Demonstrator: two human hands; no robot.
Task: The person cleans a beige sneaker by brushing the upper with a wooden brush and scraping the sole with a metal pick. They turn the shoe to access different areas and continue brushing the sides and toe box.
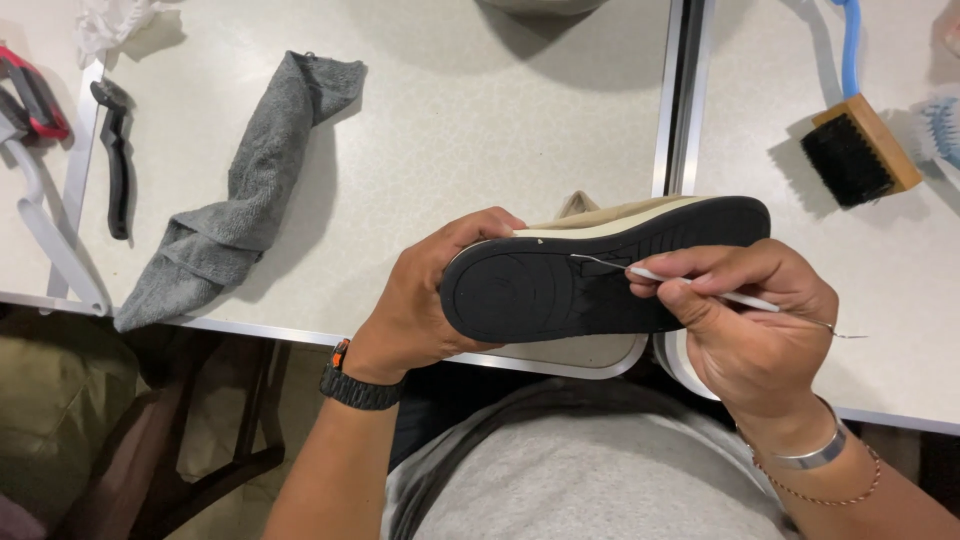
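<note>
My left hand (420, 300) grips the heel end of a tan shoe (600, 215) turned on its side, so that its black sole (560, 285) faces me. My right hand (750, 320) pinches a thin white-handled metal pick (700, 290). The hooked tip of the pick rests in the grooves near the middle of the sole. A dark watch sits on my left wrist and a silver bangle on my right.
A crumpled grey towel (250, 190) lies on the white table at left. Black pliers (118, 160) and red-handled tools (35, 95) lie at the far left. A wooden brush with black bristles (860, 150) and a blue-handled brush (850, 45) are at the right. A gap between two tables (685, 95) runs behind the shoe.
</note>
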